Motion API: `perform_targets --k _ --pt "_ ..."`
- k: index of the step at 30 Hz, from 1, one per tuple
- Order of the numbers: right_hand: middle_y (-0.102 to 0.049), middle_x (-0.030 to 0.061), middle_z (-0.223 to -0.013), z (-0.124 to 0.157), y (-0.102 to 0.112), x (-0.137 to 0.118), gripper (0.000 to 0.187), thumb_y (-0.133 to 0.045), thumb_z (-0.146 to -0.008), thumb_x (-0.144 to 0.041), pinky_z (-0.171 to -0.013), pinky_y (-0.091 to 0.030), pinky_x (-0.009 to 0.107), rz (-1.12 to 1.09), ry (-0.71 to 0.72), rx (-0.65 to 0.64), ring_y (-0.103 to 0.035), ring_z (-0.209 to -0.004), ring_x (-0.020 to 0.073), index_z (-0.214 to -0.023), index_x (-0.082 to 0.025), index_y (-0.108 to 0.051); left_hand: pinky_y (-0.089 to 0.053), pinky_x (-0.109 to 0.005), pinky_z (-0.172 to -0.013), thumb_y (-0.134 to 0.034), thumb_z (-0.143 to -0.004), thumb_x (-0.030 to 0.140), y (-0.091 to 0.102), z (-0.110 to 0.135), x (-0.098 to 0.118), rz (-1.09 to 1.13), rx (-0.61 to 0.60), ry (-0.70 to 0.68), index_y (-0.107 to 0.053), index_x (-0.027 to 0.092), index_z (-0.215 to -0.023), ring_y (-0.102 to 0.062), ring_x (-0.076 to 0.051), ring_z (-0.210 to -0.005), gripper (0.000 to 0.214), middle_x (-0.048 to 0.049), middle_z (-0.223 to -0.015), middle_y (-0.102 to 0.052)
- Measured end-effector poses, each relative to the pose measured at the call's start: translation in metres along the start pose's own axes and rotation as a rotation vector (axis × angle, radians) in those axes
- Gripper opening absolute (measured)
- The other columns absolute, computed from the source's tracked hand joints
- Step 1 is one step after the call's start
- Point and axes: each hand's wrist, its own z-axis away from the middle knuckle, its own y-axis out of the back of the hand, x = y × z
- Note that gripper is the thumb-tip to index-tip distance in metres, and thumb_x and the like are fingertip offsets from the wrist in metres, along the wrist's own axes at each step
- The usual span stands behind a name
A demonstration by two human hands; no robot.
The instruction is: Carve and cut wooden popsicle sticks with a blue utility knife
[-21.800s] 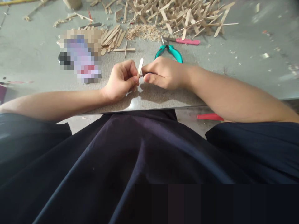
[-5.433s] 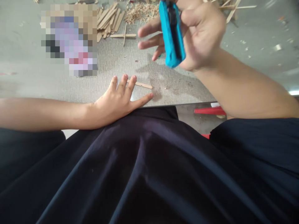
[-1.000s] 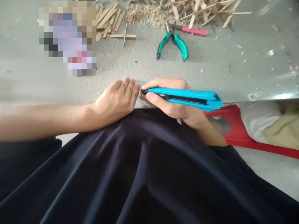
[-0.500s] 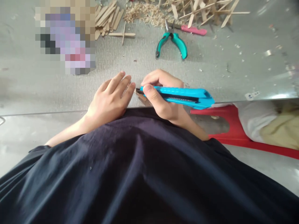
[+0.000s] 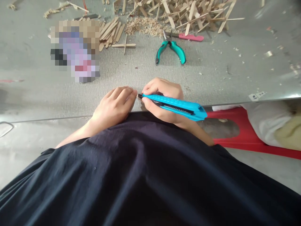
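Observation:
My right hand [image 5: 166, 88] grips a blue utility knife [image 5: 181, 102], thumb on the near side and fingers on the far side. Its black front end points left, toward the fingertips of my left hand [image 5: 114, 104]. That hand rests at the table edge with its fingers bent and drawn together. Whatever lies under or between those fingers is hidden. A small pale bit shows between the fingertips and the knife's front end, too little of it to name.
Teal-handled pliers [image 5: 170, 47] lie beyond my hands, near a pink-handled knife [image 5: 191, 37]. Wood shavings [image 5: 147, 26], stacked craft sticks [image 5: 110, 29] and a heap of crossed sticks [image 5: 192, 15] sit farther back. A blurred purple object [image 5: 78, 53] is at left, a red stool [image 5: 246, 125] at right.
The fingers of my left hand have bent and drawn in from a flatter, more spread pose. The knife has tilted, its rear end now lower and nearer me. The view has shifted slightly.

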Motion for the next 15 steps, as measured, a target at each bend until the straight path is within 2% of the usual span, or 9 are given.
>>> perform_targets --k 3,9,15 --pt "-0.073 0.0 -0.092 0.001 0.0 0.002 0.017 -0.075 -0.095 -0.015 -0.07 -0.055 0.037 0.021 0.029 -0.015 -0.069 -0.078 0.0192 -0.094 -0.028 -0.063 -0.067 -0.042 -0.105 -0.045 -0.112 0.01 0.0 -0.002 0.0 -0.02 0.021 0.003 -0.073 0.011 -0.144 -0.079 -0.03 -0.125 0.042 -0.0183 -0.133 -0.082" --pt "-0.071 0.001 -0.087 0.005 -0.001 0.006 0.023 -0.075 -0.094 -0.013 -0.067 -0.057 0.043 0.125 0.192 0.045 -0.072 -0.079 0.0251 -0.096 -0.031 -0.062 -0.061 -0.033 -0.078 -0.044 -0.115 0.009 -0.001 -0.01 -0.002 -0.168 0.075 -0.083 -0.078 0.012 -0.126 -0.078 -0.024 -0.103 0.036 -0.0125 -0.116 -0.084" --pt "-0.072 0.0005 -0.089 0.006 -0.001 0.006 0.025 -0.075 -0.092 -0.009 -0.063 -0.061 0.039 0.115 0.227 0.08 -0.072 -0.075 0.0217 -0.096 -0.03 -0.062 -0.054 -0.032 -0.069 -0.047 -0.117 0.013 0.0 -0.011 -0.002 -0.08 0.031 -0.028 -0.079 0.016 -0.124 -0.076 -0.023 -0.103 0.034 -0.0116 -0.118 -0.083"
